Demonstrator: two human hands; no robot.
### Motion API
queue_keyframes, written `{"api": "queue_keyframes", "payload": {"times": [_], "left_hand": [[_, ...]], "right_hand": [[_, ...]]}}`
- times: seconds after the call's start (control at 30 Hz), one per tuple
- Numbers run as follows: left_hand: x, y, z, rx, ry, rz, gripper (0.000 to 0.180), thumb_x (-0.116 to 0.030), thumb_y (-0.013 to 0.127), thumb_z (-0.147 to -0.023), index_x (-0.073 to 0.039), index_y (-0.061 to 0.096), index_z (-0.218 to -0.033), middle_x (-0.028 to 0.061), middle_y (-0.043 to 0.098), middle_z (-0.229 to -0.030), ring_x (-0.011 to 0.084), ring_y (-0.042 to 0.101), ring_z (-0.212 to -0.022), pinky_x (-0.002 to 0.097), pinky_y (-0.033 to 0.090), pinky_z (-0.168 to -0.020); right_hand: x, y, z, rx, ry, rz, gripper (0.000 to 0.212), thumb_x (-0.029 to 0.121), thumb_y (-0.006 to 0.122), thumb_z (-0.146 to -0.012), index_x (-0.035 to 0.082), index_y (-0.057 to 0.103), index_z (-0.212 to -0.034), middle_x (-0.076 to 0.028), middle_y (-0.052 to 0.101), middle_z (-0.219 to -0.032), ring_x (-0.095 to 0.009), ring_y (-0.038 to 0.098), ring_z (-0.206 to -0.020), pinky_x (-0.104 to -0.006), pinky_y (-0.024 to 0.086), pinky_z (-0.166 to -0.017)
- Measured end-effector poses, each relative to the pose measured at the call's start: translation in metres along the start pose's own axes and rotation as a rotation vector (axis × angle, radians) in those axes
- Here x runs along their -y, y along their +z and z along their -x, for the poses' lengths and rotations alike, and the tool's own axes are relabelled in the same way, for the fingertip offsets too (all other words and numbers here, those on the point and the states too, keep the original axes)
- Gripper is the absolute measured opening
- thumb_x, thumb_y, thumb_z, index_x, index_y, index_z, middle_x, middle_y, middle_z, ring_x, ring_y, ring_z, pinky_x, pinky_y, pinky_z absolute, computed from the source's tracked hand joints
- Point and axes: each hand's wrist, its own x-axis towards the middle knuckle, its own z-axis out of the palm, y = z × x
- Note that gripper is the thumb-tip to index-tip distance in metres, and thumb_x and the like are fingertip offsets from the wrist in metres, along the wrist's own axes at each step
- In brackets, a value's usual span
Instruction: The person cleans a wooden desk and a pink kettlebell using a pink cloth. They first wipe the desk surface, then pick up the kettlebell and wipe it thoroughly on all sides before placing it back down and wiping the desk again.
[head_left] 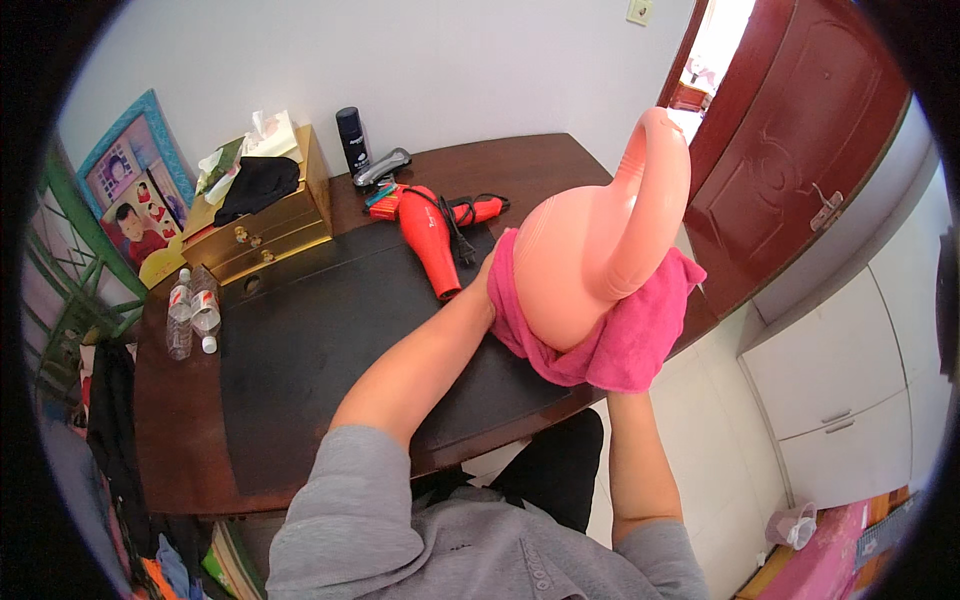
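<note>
A large peach-pink plastic vessel is in front of me, round-bodied with a tall looped handle, tilted with the handle up and to the right. A magenta towel wraps around its lower sides and hangs over its near right side. My left hand presses the towel against the vessel's left side; its fingers are hidden behind the cloth. From below, my right forearm runs up under the towel, which covers that hand. Both hands support the wrapped vessel over the desk's right front edge.
On the dark wooden desk lie a red hair dryer with its cord and two plastic bottles. Behind stand a gold drawer box with a black cloth, a dark spray can and a framed picture. White cabinets are on the right.
</note>
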Motion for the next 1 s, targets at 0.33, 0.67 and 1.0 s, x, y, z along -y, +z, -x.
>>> {"api": "queue_keyframes", "payload": {"times": [0.33, 0.67, 1.0], "left_hand": [[0.057, 0.127, 0.044, -0.478, 1.150, -1.949, 0.046, -0.021, 0.059, -0.099, 0.003, 0.056, -0.138, 0.0259, 0.055, -0.143, 0.0424, 0.047, -0.140, 0.0576, 0.037, -0.114], [-0.031, 0.165, -0.033, -0.094, 0.466, -1.738, 0.049, -0.034, 0.039, -0.109, -0.001, 0.064, -0.136, 0.0185, 0.065, -0.139, 0.0304, 0.058, -0.133, 0.0377, 0.040, -0.115], [-0.078, 0.077, -0.057, -0.048, 0.498, -1.882, 0.047, -0.032, 0.048, -0.105, 0.000, 0.062, -0.137, 0.0200, 0.063, -0.141, 0.0320, 0.056, -0.135, 0.0387, 0.040, -0.114]], "right_hand": [[0.025, -0.026, -0.038, 0.139, -0.085, 0.036, 0.033, 0.020, 0.056, -0.102, 0.005, 0.064, -0.130, -0.017, 0.067, -0.126, -0.032, 0.063, -0.116, -0.0383, 0.049, -0.099], [-0.093, -0.022, -0.088, 0.317, -0.095, -0.097, 0.040, 0.013, 0.060, -0.099, 0.004, 0.058, -0.138, -0.015, 0.063, -0.134, -0.029, 0.057, -0.128, -0.0385, 0.044, -0.111], [-0.142, -0.010, -0.012, 0.121, 0.273, -0.171, 0.031, 0.019, 0.068, -0.096, 0.006, 0.062, -0.123, -0.010, 0.067, -0.120, -0.022, 0.062, -0.112, -0.0359, 0.048, -0.101]]}}
